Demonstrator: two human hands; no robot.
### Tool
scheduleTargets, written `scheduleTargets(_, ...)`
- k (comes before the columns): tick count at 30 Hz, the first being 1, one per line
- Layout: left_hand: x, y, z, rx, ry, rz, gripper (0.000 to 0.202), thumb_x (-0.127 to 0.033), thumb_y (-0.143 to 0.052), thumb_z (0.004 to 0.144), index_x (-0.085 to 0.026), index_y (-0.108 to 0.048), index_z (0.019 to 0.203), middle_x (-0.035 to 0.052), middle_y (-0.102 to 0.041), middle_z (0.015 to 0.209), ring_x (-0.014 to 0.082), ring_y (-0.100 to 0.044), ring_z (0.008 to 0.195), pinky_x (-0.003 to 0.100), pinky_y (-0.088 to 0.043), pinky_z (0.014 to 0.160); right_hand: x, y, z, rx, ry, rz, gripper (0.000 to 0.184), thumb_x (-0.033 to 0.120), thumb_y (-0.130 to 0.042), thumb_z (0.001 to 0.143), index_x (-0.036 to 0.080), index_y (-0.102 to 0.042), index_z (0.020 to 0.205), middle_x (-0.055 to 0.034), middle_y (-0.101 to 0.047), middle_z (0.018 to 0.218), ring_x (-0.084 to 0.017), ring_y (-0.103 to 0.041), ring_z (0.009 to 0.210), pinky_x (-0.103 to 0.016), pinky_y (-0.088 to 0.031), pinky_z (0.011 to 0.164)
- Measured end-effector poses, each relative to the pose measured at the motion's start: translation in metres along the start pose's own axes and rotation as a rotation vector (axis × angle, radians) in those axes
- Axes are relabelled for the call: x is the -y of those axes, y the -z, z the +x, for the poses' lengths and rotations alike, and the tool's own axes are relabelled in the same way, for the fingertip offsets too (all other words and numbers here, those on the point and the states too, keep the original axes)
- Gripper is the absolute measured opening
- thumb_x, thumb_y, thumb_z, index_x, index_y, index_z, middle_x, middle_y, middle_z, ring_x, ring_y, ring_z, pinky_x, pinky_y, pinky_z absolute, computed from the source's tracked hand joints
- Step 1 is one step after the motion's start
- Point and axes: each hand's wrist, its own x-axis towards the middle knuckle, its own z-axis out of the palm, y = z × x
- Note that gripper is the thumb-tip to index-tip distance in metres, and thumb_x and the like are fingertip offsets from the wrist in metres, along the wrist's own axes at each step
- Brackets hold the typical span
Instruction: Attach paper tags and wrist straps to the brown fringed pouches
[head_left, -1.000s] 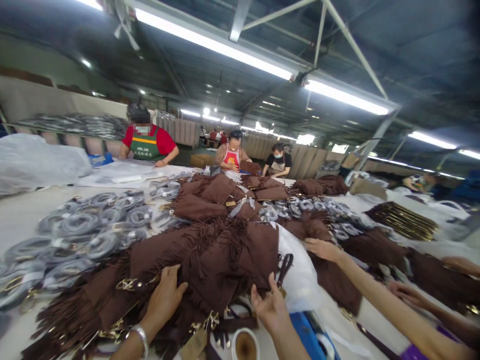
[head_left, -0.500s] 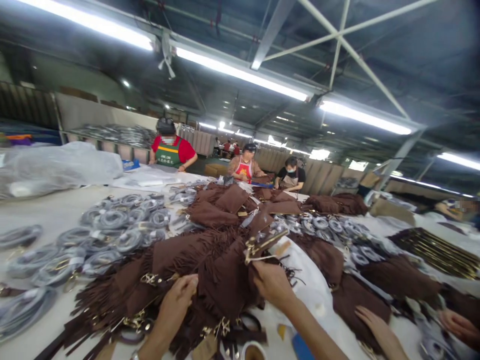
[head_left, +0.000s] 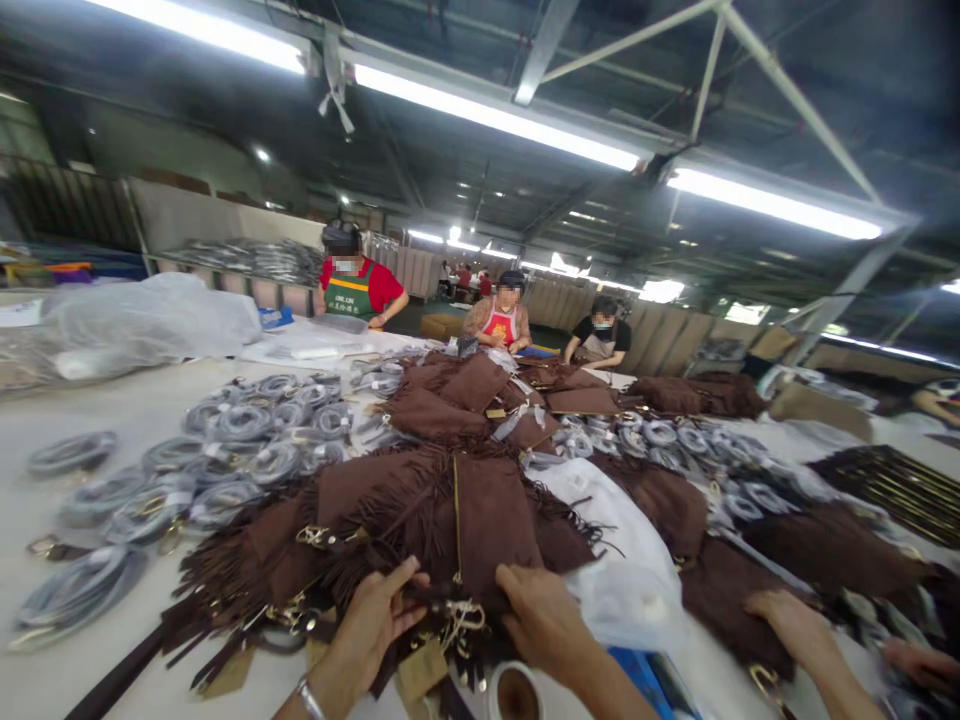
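A dark brown fringed bag (head_left: 499, 510) lies in front of me on a pile of similar bags, its gold zipper running lengthwise up the face. My right hand (head_left: 544, 615) grips the near right corner of this bag, fingers curled over the edge. At the near left corner is my left hand (head_left: 379, 620), thumb and fingers apart, fingertips at the bag's edge. Between both hands, gold clasps (head_left: 463, 618) and a tan paper tag (head_left: 422, 668) hang at the near edge. The undersides of my fingers are partly hidden.
Grey wrapped strap coils (head_left: 247, 425) spread over the table's left side. White plastic (head_left: 630, 560) lies right of the bag, near a cup (head_left: 516, 692) and a blue object (head_left: 649, 682). Another person's hand (head_left: 787, 615) rests by brown bags at right. Several people work across the table.
The bag now lies flatter with its zipper face showing. My right hand has come down from the raised gold-trimmed part to the near corner. My left hand has moved slightly nearer me.
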Motion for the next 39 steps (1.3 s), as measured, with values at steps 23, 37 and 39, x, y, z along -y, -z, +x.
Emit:
scheduleTargets(23,-0.033,-0.018,-0.038,0.198,0.04,0.049,0.022,-0.026,-0.073,0.076,-0.012,-0.06,0.086,0.0144,-0.07,0.092,0.0267,-0.07,0.085,0.036,-0.058,0.074,0.008,0.033,0.008,-0.244,-0.092,-0.024,0.032,0.011,-0.052,0.081,0.022,-0.058,0.111,-0.0066,-0.059,0.099,-0.021,-0.058,0.085,-0.029,-0.043,0.075)
scheduleTargets(37,-0.054,-0.024,0.013,-0.018,-0.749,1.415,0.031,-0.036,-0.039,0.092,-0.017,-0.055,0.111,0.011,-0.061,0.113,0.024,-0.057,0.108,0.037,-0.042,0.096,-0.048,-0.048,0.018,-0.232,-0.704,0.893,0.063,0.053,-0.056,0.077,0.006,-0.053,0.12,-0.0195,-0.067,0.106,-0.031,-0.064,0.101,-0.042,-0.048,0.089)
scheduleTargets(39,-0.053,-0.049,0.035,0.045,-0.691,1.472,0.029,-0.035,-0.044,0.09,-0.016,-0.059,0.104,0.0126,-0.065,0.105,0.0255,-0.059,0.103,0.035,-0.043,0.092,-0.039,-0.05,0.03,-0.22,-0.682,0.954,0.057,0.055,-0.053,0.079,0.009,-0.058,0.113,-0.0164,-0.07,0.1,-0.03,-0.066,0.097,-0.041,-0.05,0.086)
